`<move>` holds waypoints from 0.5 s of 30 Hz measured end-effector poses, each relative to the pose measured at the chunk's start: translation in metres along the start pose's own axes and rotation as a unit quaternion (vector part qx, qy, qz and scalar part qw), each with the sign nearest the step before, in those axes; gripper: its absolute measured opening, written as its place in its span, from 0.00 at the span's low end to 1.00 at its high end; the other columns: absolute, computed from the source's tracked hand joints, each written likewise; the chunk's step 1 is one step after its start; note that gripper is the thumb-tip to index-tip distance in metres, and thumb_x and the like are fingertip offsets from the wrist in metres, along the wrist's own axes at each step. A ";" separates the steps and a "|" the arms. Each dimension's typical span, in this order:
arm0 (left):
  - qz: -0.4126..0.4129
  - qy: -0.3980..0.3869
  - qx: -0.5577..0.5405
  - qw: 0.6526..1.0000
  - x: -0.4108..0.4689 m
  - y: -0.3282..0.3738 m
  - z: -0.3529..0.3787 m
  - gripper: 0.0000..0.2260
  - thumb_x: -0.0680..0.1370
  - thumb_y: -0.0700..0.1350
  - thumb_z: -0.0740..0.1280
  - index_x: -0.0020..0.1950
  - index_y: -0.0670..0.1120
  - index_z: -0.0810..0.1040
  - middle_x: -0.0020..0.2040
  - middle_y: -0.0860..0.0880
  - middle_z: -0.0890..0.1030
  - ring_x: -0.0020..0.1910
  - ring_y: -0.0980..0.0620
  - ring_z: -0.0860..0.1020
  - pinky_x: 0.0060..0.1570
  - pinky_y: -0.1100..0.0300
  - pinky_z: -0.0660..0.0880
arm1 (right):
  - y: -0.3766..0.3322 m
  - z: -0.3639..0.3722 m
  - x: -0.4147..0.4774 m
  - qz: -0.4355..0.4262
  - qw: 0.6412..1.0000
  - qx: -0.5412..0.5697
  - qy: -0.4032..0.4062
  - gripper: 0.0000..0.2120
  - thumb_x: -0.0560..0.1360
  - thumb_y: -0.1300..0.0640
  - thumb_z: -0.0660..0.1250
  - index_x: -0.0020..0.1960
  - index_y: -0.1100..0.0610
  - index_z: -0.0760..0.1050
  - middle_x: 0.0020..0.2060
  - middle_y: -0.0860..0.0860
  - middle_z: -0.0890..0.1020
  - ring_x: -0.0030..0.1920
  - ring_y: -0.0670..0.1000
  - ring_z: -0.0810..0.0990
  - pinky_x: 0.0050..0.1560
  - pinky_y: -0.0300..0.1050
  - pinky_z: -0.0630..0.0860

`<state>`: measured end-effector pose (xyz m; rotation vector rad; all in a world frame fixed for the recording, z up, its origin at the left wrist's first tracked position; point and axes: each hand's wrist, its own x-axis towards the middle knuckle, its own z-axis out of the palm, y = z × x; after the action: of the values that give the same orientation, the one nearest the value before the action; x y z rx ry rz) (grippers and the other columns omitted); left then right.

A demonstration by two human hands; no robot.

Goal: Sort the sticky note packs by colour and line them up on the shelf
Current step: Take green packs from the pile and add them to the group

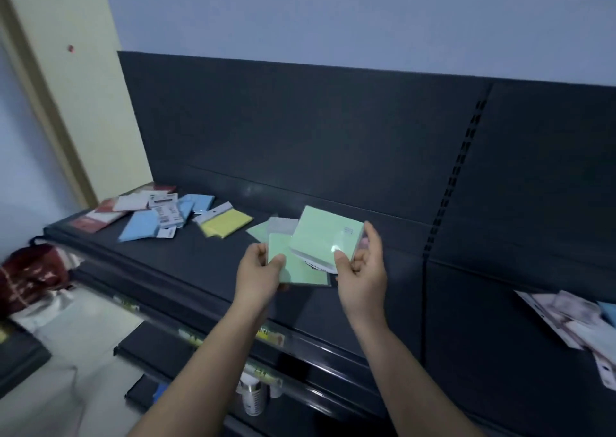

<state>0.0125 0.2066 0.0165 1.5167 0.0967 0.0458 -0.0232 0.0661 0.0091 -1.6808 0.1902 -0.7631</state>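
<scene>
Right hand [363, 270] pinched the top pack [323, 230] by its near edge. Left hand [258, 270] gripped the lower pack [300, 271], tucked partly under it. A loose green pack [258, 230] lay on the shelf [200, 270] just past the left hand, so left looked nearer.

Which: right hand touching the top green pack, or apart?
Touching. Head view: the right hand pinches the top green pack, thumb on top, fingers behind its edge.

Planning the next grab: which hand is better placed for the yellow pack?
Left: the left hand sits nearer the yellow pack; the right hand would have to cross over. Both hold green packs.
</scene>
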 end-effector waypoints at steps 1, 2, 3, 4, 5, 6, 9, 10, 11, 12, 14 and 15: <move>-0.006 0.008 0.002 1.000 0.007 -0.002 -0.007 0.02 0.79 0.38 0.63 0.48 0.45 0.71 0.49 0.44 0.80 0.42 0.49 0.79 0.31 0.59 0.76 | 0.002 0.009 0.001 -0.004 1.000 -0.018 -0.010 0.26 0.76 0.63 0.67 0.70 0.48 0.66 0.38 0.45 0.73 0.34 0.46 0.73 0.38 0.32 0.72; -0.011 0.015 0.003 1.000 0.013 -0.003 -0.013 0.02 0.80 0.39 0.63 0.49 0.45 0.71 0.49 0.45 0.80 0.42 0.49 0.79 0.32 0.58 0.76 | 0.005 0.017 0.004 -0.005 0.999 -0.036 -0.020 0.24 0.76 0.63 0.68 0.69 0.52 0.69 0.33 0.44 0.70 0.31 0.44 0.70 0.35 0.32 0.70; -0.015 0.022 0.005 1.000 0.020 -0.005 -0.019 0.02 0.80 0.39 0.63 0.49 0.45 0.72 0.49 0.45 0.80 0.42 0.49 0.79 0.32 0.58 0.75 | 0.008 0.025 0.007 -0.002 0.998 -0.054 -0.032 0.22 0.76 0.62 0.68 0.68 0.54 0.70 0.30 0.44 0.68 0.29 0.44 0.67 0.34 0.33 0.68; -0.019 0.027 0.007 0.999 0.027 -0.006 -0.023 0.02 0.80 0.39 0.63 0.49 0.45 0.72 0.49 0.45 0.80 0.42 0.49 0.79 0.32 0.58 0.75 | 0.011 0.033 0.010 0.004 0.997 -0.068 -0.048 0.21 0.76 0.61 0.68 0.68 0.56 0.70 0.30 0.44 0.68 0.30 0.44 0.67 0.34 0.34 0.67; -0.022 0.031 0.009 0.999 0.034 -0.008 -0.027 0.02 0.80 0.39 0.63 0.49 0.45 0.72 0.48 0.46 0.80 0.42 0.49 0.79 0.33 0.57 0.75 | 0.014 0.042 0.014 0.010 0.995 -0.080 -0.066 0.22 0.76 0.60 0.68 0.69 0.56 0.69 0.32 0.44 0.70 0.32 0.45 0.69 0.37 0.37 0.68; -0.025 0.034 0.011 0.999 0.042 -0.009 -0.031 0.02 0.80 0.39 0.62 0.49 0.45 0.72 0.48 0.46 0.80 0.42 0.48 0.79 0.33 0.57 0.75 | 0.017 0.050 0.018 0.020 0.992 -0.091 -0.086 0.24 0.76 0.60 0.68 0.70 0.57 0.67 0.37 0.45 0.74 0.37 0.47 0.73 0.41 0.39 0.69; -0.035 0.042 0.029 0.998 0.069 -0.016 -0.041 0.05 0.80 0.38 0.60 0.48 0.47 0.72 0.46 0.47 0.80 0.41 0.48 0.79 0.34 0.56 0.76 | 0.027 0.077 0.034 0.054 0.980 -0.125 -0.143 0.28 0.75 0.56 0.69 0.72 0.55 0.64 0.53 0.50 0.78 0.55 0.53 0.77 0.55 0.45 0.73; -0.038 0.046 0.040 0.997 0.080 -0.019 -0.044 0.06 0.80 0.37 0.60 0.48 0.48 0.71 0.46 0.47 0.80 0.41 0.48 0.79 0.34 0.55 0.76 | 0.033 0.086 0.040 0.063 0.975 -0.136 -0.162 0.29 0.74 0.55 0.69 0.72 0.54 0.63 0.57 0.50 0.79 0.58 0.54 0.77 0.58 0.47 0.74; -0.043 0.048 0.056 0.996 0.090 -0.023 -0.048 0.06 0.80 0.37 0.60 0.48 0.47 0.71 0.47 0.46 0.80 0.41 0.48 0.79 0.34 0.55 0.76 | 0.038 0.095 0.046 0.070 0.970 -0.147 -0.181 0.30 0.74 0.54 0.70 0.72 0.53 0.62 0.59 0.51 0.79 0.59 0.54 0.77 0.60 0.49 0.74; -0.047 0.048 0.072 0.995 0.101 -0.027 -0.052 0.06 0.80 0.37 0.60 0.50 0.47 0.72 0.48 0.45 0.80 0.42 0.47 0.80 0.34 0.54 0.76 | 0.042 0.103 0.051 0.080 0.964 -0.160 -0.197 0.31 0.73 0.53 0.70 0.73 0.53 0.61 0.61 0.51 0.78 0.60 0.54 0.77 0.60 0.50 0.74; -0.062 0.040 0.103 0.992 0.118 -0.034 -0.060 0.07 0.80 0.37 0.60 0.54 0.46 0.73 0.52 0.44 0.80 0.44 0.44 0.80 0.37 0.51 0.79 | 0.050 0.117 0.062 0.088 0.953 -0.191 -0.220 0.31 0.73 0.52 0.70 0.72 0.52 0.62 0.62 0.51 0.78 0.61 0.55 0.76 0.60 0.50 0.74; -0.066 0.035 0.122 0.990 0.126 -0.037 -0.063 0.09 0.79 0.36 0.60 0.58 0.45 0.73 0.53 0.44 0.80 0.45 0.44 0.80 0.39 0.50 0.80 | 0.053 0.123 0.068 0.087 0.948 -0.206 -0.227 0.30 0.73 0.53 0.69 0.71 0.53 0.62 0.61 0.51 0.79 0.60 0.56 0.76 0.60 0.50 0.74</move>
<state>0.1312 0.2782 -0.0283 1.7495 0.2677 -0.0192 0.1144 0.1176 -0.0218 -2.1549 0.1775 -0.1932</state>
